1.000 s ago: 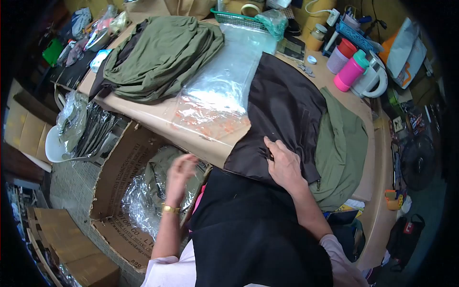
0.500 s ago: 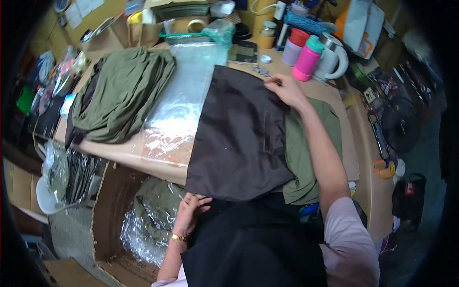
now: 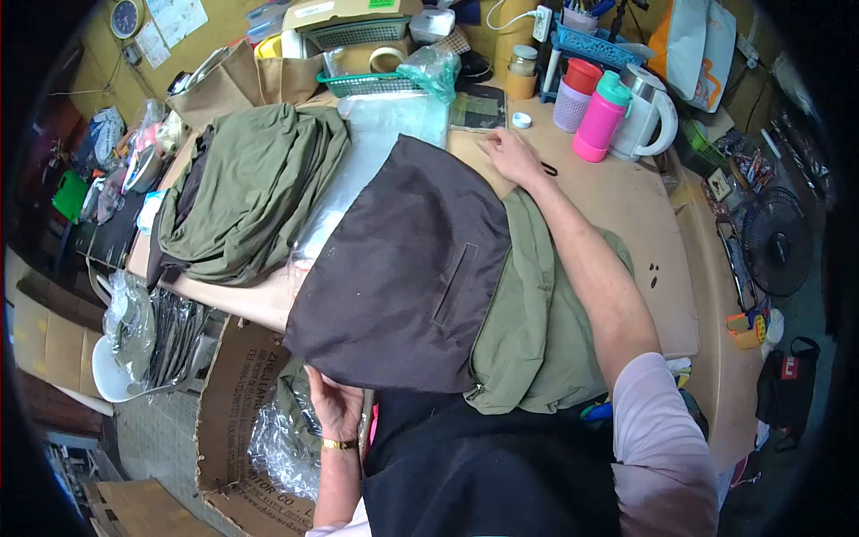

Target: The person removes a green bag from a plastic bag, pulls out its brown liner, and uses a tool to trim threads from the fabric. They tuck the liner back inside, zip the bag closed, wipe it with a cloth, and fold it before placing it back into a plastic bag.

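A fabric piece with a dark brown panel (image 3: 394,268) and an olive green side (image 3: 528,313) lies across the table's front edge. A zip runs where the colours meet, and a stitched slot shows on the brown panel. At its lower left edge, my left hand (image 3: 335,407) grips the brown fabric, with some fingers hidden underneath. My right hand (image 3: 514,159) is closed above the table beyond the piece's upper edge, its fingers curled together. A small black loop (image 3: 548,168) shows beside that hand; what the fingers hold is hidden.
A green fabric pile (image 3: 255,188) lies left of clear plastic sheets (image 3: 344,170). A pink bottle (image 3: 601,121) and kettle (image 3: 649,112) stand at the back right. Below the table's left front, a cardboard box (image 3: 228,403) holds wrapped green fabric. A fan (image 3: 777,240) stands right.
The fabric piece has shifted left and towards me, turning so more green side shows. My right hand has left its upper edge and moved onto the table beyond. My left hand stays at the lower edge.
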The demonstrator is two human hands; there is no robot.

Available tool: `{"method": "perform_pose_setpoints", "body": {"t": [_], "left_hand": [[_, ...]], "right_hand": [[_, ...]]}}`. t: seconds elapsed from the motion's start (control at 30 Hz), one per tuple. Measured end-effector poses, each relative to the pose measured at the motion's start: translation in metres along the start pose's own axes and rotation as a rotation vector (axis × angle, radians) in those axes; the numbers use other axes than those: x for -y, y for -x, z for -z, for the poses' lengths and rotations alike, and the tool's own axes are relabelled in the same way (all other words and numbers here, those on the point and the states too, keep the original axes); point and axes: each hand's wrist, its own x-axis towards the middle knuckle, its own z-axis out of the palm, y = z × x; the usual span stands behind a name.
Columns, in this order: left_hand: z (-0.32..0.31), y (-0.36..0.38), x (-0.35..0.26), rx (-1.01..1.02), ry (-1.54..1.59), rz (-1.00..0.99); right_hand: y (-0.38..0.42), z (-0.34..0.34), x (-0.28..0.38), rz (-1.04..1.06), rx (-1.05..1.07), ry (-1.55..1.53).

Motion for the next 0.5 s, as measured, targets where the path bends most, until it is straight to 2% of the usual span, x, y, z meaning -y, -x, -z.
{"method": "perform_pose_setpoints", "body": {"t": [0.03, 0.07, 0.13, 0.17, 0.23, 0.27, 0.3, 0.33, 0.37, 0.4, 0.43, 0.47, 0.5], "left_hand": [[-0.003, -0.004, -0.007, -0.006, -0.004, -0.003], [-0.007, -0.009, -0.013, -0.041, -0.080, 0.007], [-0.010, -0.014, -0.020, -0.103, -0.271, -0.025], [-0.012, -0.012, -0.024, -0.102, -0.275, -0.027], [-0.038, -0.003, -0.042, 0.066, -0.329, -0.075], [-0.057, 0.002, -0.056, 0.106, -0.263, -0.118], [-0.063, 0.002, -0.079, 0.239, -0.300, -0.205], [-0.091, 0.009, -0.098, 0.131, -0.400, -0.397], [-0.113, 0.014, -0.120, 0.302, -0.315, -0.460], [-0.127, 0.018, -0.146, 0.608, -0.189, -0.407], [-0.139, 0.021, -0.166, 0.837, -0.213, -0.494], [-0.148, 0.026, -0.175, 0.933, -0.259, -0.607], [-0.149, 0.034, -0.177, 0.811, -0.317, -0.757]], "right_hand": [[-0.004, -0.002, 0.009, 0.062, 0.165, -0.362], [0.003, -0.011, 0.019, 0.061, 0.168, -0.367], [0.024, -0.028, 0.048, 0.250, 0.014, -0.382], [0.026, -0.025, 0.057, 0.249, 0.012, -0.387], [0.024, -0.015, 0.070, 0.308, 0.474, -0.165], [0.016, -0.005, 0.078, 0.359, 0.398, -0.348], [0.002, 0.010, 0.087, 0.409, 0.323, -0.528], [-0.008, 0.043, 0.106, 0.356, 0.248, -0.598], [-0.021, 0.075, 0.120, 0.300, 0.220, -0.834], [-0.019, 0.116, 0.138, 0.339, 0.226, -1.149], [-0.013, 0.156, 0.155, 0.477, 0.132, -1.189], [0.017, 0.191, 0.175, 0.440, -0.086, -0.962], [0.030, 0.222, 0.183, 0.402, -0.328, -0.627]]}}
